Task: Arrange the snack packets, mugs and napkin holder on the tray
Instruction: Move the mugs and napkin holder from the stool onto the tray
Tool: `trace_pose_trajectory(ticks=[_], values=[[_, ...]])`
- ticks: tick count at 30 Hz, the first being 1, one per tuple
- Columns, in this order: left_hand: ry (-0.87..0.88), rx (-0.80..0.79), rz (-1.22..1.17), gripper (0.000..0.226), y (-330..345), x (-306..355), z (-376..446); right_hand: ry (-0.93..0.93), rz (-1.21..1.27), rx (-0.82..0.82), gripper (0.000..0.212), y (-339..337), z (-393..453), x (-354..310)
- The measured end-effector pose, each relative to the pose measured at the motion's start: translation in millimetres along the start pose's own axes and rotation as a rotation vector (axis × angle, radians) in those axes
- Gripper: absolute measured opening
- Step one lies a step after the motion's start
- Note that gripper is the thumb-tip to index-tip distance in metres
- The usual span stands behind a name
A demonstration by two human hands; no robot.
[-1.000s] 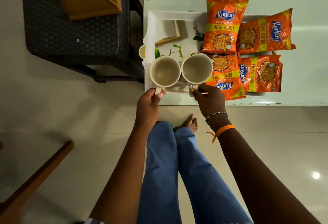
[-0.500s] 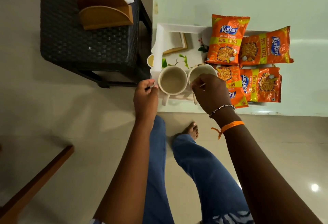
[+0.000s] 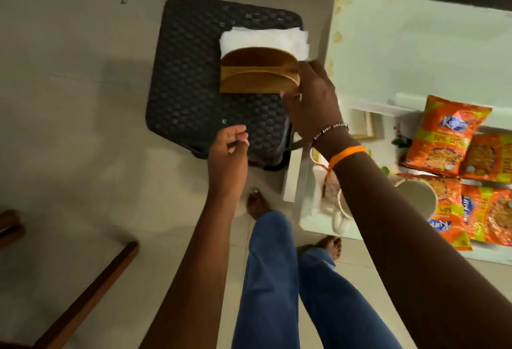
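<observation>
A wooden napkin holder (image 3: 257, 77) with white napkins (image 3: 263, 38) stands on a black woven stool (image 3: 188, 85). My right hand (image 3: 313, 99) grips the holder's right end, thumb in front and fingers behind. My left hand (image 3: 227, 152) hovers over the stool's near edge, fingers loosely curled and apart. On the white tray (image 3: 291, 182) at the right, one cream mug (image 3: 418, 196) shows fully. A second mug (image 3: 343, 207) is mostly hidden under my right forearm. Several orange snack packets (image 3: 446, 138) lie on the tray's right part.
The tray rests on a pale table (image 3: 415, 44) right of the stool, with a narrow gap between them. My legs and bare feet stand on the tiled floor below. A brown wooden furniture leg (image 3: 91, 293) slants across the lower left.
Both hands left the mugs, which stay on the tray. My view swung left, and my right hand reached over to the stool and closed on the napkin holder's end.
</observation>
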State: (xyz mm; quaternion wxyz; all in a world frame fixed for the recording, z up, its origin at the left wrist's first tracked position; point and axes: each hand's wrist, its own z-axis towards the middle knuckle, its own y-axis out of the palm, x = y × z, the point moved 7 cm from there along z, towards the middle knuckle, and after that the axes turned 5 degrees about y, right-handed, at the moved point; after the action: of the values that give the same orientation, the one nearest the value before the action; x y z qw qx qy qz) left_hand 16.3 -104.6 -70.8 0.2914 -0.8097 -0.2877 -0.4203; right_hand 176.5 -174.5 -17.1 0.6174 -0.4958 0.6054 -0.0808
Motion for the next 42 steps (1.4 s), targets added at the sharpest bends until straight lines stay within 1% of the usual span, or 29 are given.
trace_pose_trajectory(ticks=[3,5,8,13,16,19,22,25,27,29,34,36,42], values=[[0.011,-0.022,0.018,0.024,-11.1,6.4,26.9,-0.024,-0.074,-0.02,0.053,18.6,33.2,-14.5],[0.014,-0.043,0.034,0.023,-14.3,8.1,39.0,-0.024,-0.163,-0.041,0.058,26.8,45.9,-14.5],[0.001,-0.076,0.053,0.023,-15.4,5.7,51.1,-0.038,-0.192,-0.054,0.052,30.6,54.1,-12.3],[-0.018,-0.107,0.107,0.021,2.0,1.0,45.0,-0.076,-0.102,-0.101,0.048,10.5,29.3,2.9],[-0.018,-0.13,0.132,0.021,24.1,0.3,35.1,-0.086,-0.043,-0.085,0.048,-16.9,1.3,24.6],[0.03,-0.186,0.183,0.019,56.8,5.5,21.3,-0.05,-0.033,-0.018,0.044,-53.0,-27.5,61.3],[0.086,-0.225,0.249,0.015,91.5,11.3,2.0,0.032,-0.033,0.031,0.044,-85.0,-48.8,106.0],[0.079,-0.251,0.256,0.038,119.0,12.3,-16.3,0.124,-0.077,0.016,0.047,-102.6,-62.2,148.9],[0.062,-0.275,0.3,0.044,132.8,9.8,-26.2,0.163,-0.089,-0.026,0.048,-104.9,-67.0,166.9],[0.067,-0.301,0.367,0.044,141.8,6.1,-33.7,0.175,-0.092,-0.045,0.048,-105.5,-68.7,175.9],[0.018,-0.411,0.48,0.048,155.0,-11.3,-47.0,0.167,-0.166,-0.123,0.047,-103.1,-69.2,191.2],[0.0,-0.447,0.485,0.047,159.3,-15.3,-48.7,0.169,-0.162,-0.128,0.047,-103.0,-69.0,195.6],[-0.034,-0.481,0.487,0.044,164.0,-21.3,-46.1,0.203,-0.154,-0.178,0.051,-101.3,-67.1,201.8]])
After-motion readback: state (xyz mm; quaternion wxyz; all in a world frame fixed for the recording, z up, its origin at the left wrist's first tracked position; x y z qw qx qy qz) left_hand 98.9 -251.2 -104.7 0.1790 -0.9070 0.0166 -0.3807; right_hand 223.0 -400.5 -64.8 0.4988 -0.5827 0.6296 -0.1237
